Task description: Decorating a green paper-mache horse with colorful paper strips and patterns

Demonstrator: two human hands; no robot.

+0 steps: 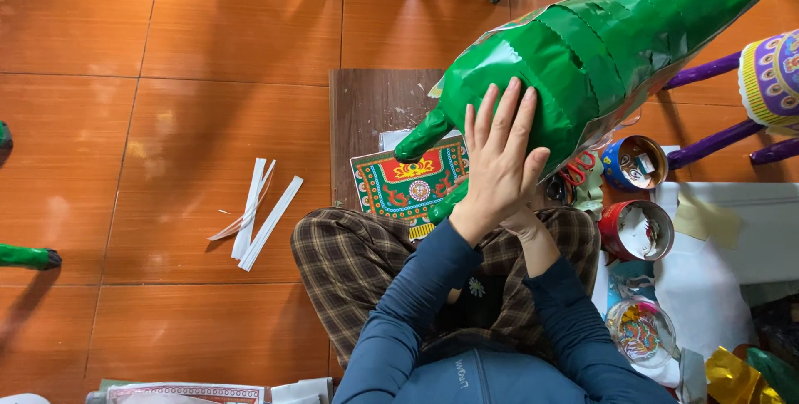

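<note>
On the orange tiled floor (166,121), a loose bundle of white paper strips (258,213) lies at the left, well apart from the seated person's plaid-trousered knee (349,254). Just right of the strips, a dark brown wooden board (366,113) carries a printed paper sheet with a red, green and yellow ornamental pattern (408,183).

Above that sheet hangs the large glossy green paper-covered figure (583,63), its two stubby legs pointing down toward the board. The left hand (499,163) lies flat against the figure's rounded end, fingers spread and pressing on the green paper, closed around nothing. The right hand (528,219) sits beneath the left wrist, mostly hidden; whether its fingers grip anything cannot be told.

Farther right, red-handled scissors (576,169) rest beside a blue tin can (634,163) and a red tin can (637,229) holding paper scraps. A purple and yellow paper figure (770,79) stands at the far right edge.
</note>
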